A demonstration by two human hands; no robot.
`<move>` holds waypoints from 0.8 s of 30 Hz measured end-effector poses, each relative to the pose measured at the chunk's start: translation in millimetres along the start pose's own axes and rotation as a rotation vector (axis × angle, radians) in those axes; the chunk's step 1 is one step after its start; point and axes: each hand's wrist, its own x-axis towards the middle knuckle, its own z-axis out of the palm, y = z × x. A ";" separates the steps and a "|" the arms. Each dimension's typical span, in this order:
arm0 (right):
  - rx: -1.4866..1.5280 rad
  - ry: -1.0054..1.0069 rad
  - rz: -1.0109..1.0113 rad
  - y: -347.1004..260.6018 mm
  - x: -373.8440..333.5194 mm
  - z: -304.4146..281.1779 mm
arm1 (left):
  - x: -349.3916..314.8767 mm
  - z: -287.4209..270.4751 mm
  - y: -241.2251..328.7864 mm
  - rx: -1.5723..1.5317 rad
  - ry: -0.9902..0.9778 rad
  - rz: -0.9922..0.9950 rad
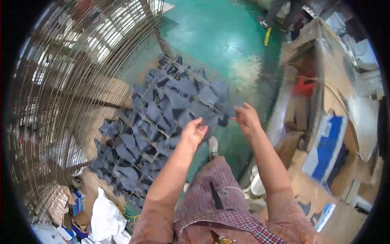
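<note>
Many dark grey, flat, cloth-like pieces (134,142) hang in rows on a wire rack (160,132) in front of me and to my left. My left hand (194,132) is at the rack's near right edge, its thumb and fingers closed on a dark grey piece (205,116). Some of that piece is hidden behind the fingers. Just off the rack's right side, my right hand (247,118) is raised with loosely bent fingers. A gap shows between its fingertips, and I see nothing held there.
Tall stacked wire racks (81,77) rise at the left. Cardboard boxes (308,162), one with a blue and white panel, crowd the right. A white plastic bag (106,215) lies at lower left. Another person's legs (276,16) show far off on the green floor (207,28).
</note>
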 end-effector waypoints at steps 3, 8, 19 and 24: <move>-0.056 -0.134 0.064 -9.3 114.9 57.3 | 77.4 10.6 72.5 -0.081 0.074 0.158; -0.294 -0.271 -0.044 -39.4 268.5 116.1 | 149.0 75.5 150.8 -0.099 0.043 0.523; -0.928 -0.173 -0.291 34.6 425.8 65.0 | 288.4 55.1 97.2 -0.043 0.305 0.260; -1.038 -0.049 -0.447 37.7 436.6 53.2 | 291.8 56.7 79.6 0.028 0.279 0.185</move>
